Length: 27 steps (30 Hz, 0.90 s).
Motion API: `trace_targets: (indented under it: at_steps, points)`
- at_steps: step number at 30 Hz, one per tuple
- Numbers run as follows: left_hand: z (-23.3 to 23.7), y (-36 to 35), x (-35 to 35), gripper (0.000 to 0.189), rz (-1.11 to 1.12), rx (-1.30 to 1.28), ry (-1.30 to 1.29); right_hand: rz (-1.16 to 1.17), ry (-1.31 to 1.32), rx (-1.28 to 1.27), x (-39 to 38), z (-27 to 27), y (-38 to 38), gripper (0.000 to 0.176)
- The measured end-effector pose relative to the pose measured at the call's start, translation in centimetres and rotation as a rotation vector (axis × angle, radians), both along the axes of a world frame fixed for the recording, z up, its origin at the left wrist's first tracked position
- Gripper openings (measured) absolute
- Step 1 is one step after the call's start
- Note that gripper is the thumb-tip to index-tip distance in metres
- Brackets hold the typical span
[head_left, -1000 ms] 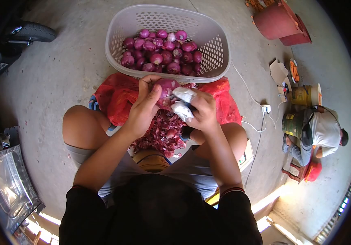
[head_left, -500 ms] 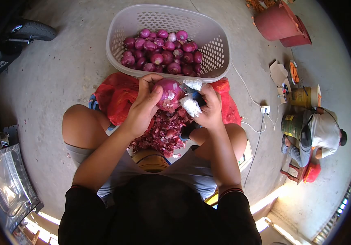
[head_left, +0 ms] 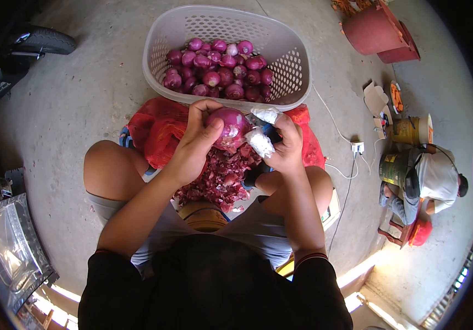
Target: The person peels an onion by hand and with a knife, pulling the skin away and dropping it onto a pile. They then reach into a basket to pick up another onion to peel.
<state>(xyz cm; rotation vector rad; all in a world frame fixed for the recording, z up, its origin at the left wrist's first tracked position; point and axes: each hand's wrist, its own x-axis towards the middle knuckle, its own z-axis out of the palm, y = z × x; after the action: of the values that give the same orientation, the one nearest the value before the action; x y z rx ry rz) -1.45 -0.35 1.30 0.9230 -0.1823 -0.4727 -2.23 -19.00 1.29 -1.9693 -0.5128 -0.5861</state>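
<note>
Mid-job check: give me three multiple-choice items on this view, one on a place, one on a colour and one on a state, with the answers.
1. Where do the heaped onions lie?
A. on the bare floor
B. in the white basket
C. in the person's lap

2. What colour is the sack under the peelings?
A. red
B. blue
C. green

3. How is the left hand?
A. open and empty
B. flat on a knee
C. closed on an onion

Answers:
1 B: the purple heap sits inside the perforated walls of the basket.
2 A: red cloth shows on both sides of the peelings.
3 C: the fingers and thumb wrap around a single purple onion held above the peelings.
</note>
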Motion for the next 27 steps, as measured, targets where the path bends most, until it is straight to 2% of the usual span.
trace_targets:
  at_steps: [4,24,27]
  points:
    - [0.2,0.1,0.0,0.031,0.02,0.124,-0.065,0.063,0.084,-0.025,-0.4,0.1,-0.3,0.039]
    - [-0.1,0.1,-0.1,0.033,0.025,0.198,-0.087,0.134,0.04,-0.043,-0.3,-0.2,0.2,0.033]
    - [0.0,0.1,-0.1,0.033,0.022,0.202,-0.083,0.193,0.088,-0.122,-0.4,-0.6,-0.6,0.051]
